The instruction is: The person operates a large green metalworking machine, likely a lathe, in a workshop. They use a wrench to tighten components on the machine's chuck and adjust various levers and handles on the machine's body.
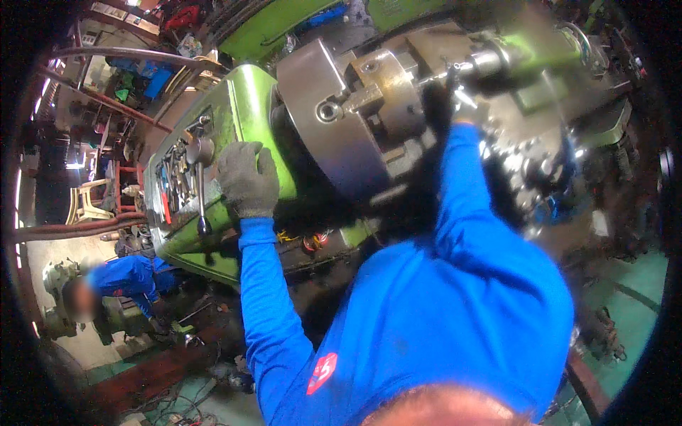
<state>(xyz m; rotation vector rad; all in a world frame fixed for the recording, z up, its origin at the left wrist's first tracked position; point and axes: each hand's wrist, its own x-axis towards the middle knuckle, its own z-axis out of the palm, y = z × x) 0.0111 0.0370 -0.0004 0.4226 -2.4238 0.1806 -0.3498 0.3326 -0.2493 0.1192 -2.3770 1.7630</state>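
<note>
My left hand (249, 177), in a dark grey work glove, lies on the green headstock (249, 92) of a large lathe. Its fingers point away from me, and I see nothing in them. Beside it stands a metal lever (201, 188) with a dark knob. To the right is the big steel chuck (320, 124), with a thick ring-shaped metal workpiece (394, 92) at its jaws. My right hand (465, 110) reaches past the workpiece, close to a shiny metal rod (465, 67) by the tailstock (547, 57). Blur and glare hide its fingers.
Loose hand tools (177, 181) lie on the headstock top, left of my glove. Shiny blurred metal parts (529, 160) fill the carriage area beside my right arm. At the lower left, another person in blue (128, 277) bends near a machine. A cream plastic chair (91, 201) stands farther left.
</note>
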